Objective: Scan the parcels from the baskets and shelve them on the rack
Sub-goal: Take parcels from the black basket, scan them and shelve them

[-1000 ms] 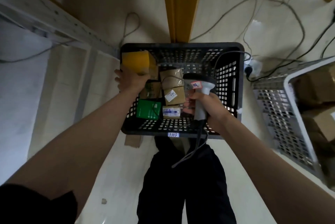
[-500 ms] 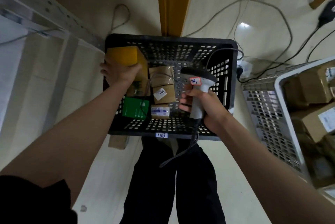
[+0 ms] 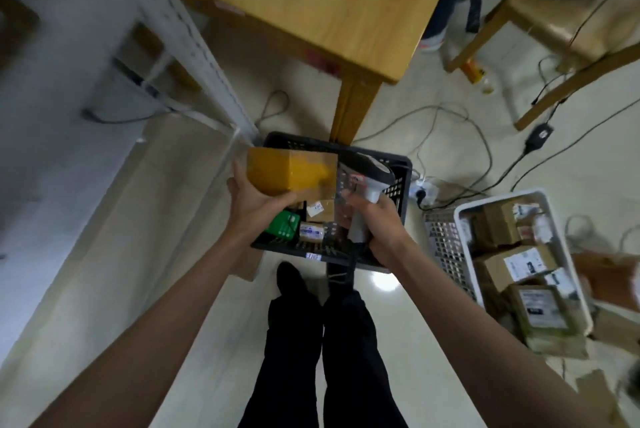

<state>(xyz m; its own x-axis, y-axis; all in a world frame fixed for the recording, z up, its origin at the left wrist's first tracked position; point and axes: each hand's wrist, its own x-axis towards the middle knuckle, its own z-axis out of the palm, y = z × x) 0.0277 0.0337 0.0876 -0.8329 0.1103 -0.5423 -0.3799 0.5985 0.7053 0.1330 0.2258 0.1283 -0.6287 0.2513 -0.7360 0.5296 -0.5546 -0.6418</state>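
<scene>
Holding a yellow-taped parcel [image 3: 289, 171] above the black basket [image 3: 403, 185], the left hand [image 3: 254, 199] cups its near underside, fingers curled round the lower edge. Long axis runs left to right, right end beside the scanner [image 3: 367, 181]. Right hand [image 3: 375, 219] grips the scanner handle, head aimed at the parcel. Smaller parcels [image 3: 317, 216] lie in the basket. White basket [image 3: 464, 219] of boxes at right; grey rack [image 3: 194, 46] at left.

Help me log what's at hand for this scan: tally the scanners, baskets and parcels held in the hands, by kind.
Scanners: 1, the scanner gripped by the right hand
Baskets: 2, black basket and white basket
Parcels in hand: 1, yellow-taped parcel held by the left hand
Total: 4
</scene>
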